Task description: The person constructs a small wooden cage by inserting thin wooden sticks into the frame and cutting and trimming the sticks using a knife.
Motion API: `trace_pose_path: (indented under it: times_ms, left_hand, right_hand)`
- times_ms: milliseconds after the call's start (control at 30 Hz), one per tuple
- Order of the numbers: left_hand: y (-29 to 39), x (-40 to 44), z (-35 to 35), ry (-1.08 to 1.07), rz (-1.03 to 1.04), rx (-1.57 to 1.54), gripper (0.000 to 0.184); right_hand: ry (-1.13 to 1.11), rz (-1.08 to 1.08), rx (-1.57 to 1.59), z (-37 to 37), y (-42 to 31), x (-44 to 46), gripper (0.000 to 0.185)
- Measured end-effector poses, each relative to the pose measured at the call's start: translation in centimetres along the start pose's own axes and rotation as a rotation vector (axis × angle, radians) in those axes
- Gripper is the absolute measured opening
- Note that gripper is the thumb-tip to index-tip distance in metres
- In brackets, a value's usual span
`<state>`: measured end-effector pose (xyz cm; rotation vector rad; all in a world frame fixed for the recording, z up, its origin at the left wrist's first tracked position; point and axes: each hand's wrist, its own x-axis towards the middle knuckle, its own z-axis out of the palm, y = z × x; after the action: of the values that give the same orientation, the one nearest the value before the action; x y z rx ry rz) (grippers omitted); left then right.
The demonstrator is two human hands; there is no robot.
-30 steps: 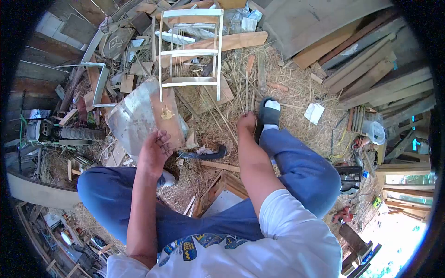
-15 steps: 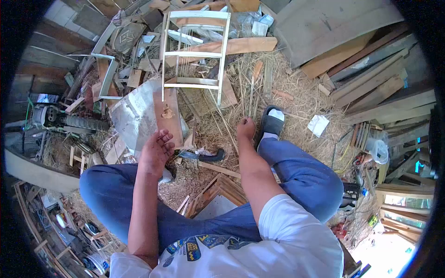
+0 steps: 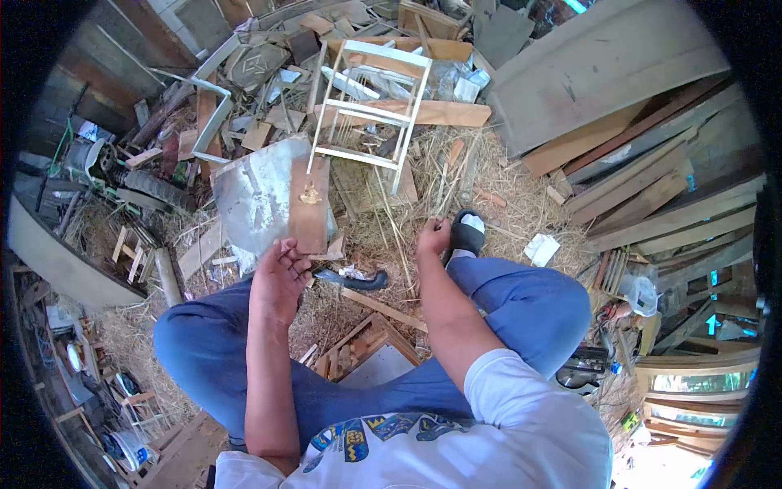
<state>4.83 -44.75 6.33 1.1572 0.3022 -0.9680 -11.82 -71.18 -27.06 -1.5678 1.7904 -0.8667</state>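
Curling loosely, the fingers of the left hand leave the grip partly open with the palm turned up, near the near edge of the brown board; whether they touch it, I cannot tell. The right hand is closed, its fingers bent in beside the dark sandal; whether it pinches something thin cannot be made out. Between the hands, on the straw-strewn floor, lies the dark curved tool, its bent end towards the right, with a wooden strip just nearer. Compared with the earlier frame, the view is turned: the white slatted frame, which stood nearly straight on the far side, now slants, its far end leaning right. Both hands keep much the same pose, and the tool still rests between them. The grey sheet lies beyond the left hand, partly under the brown board. The white paper stays right of the sandal, and the wooden box sits near, between the legs.
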Motion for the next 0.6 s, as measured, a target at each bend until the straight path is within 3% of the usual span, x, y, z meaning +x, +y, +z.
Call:
trace_pose_path:
  times_ms: [100, 200, 267, 333, 400, 500, 600]
  left_hand:
    - [0.3, -1.9, -1.4, -0.008, 0.074, -0.066, 0.029]
    - [0.6, -3.2, -2.8, -0.007, 0.150, -0.113, 0.029]
    - [1.0, -4.0, -3.5, 0.003, 0.183, -0.138, 0.029]
    - [1.8, -5.2, -3.5, -0.013, 0.213, -0.141, 0.030]
    - [2.5, -6.0, -3.5, -0.029, 0.246, -0.137, 0.030]
    - [3.7, -6.7, -3.9, -0.053, 0.300, -0.116, 0.031]
    - [4.7, -6.7, -4.4, -0.088, 0.333, -0.088, 0.031]
  right_hand:
    - [0.045, 0.016, 0.365, 1.1, -0.3, 1.9, 0.016]
    - [-0.028, -0.080, 0.518, -0.2, -4.3, 3.7, 0.019]
    - [-0.157, 0.120, 0.775, -3.6, -10.7, 2.7, 0.023]
    - [-0.136, -0.042, 0.531, -4.0, -14.0, 3.9, 0.023]
    - [-0.146, -0.085, 0.576, -5.2, -17.8, 3.5, 0.022]
    - [-0.344, -0.110, 0.712, -7.8, -23.6, 2.0, 0.031]
    - [-0.333, -0.206, 0.676, -9.9, -28.1, -0.5, 0.030]
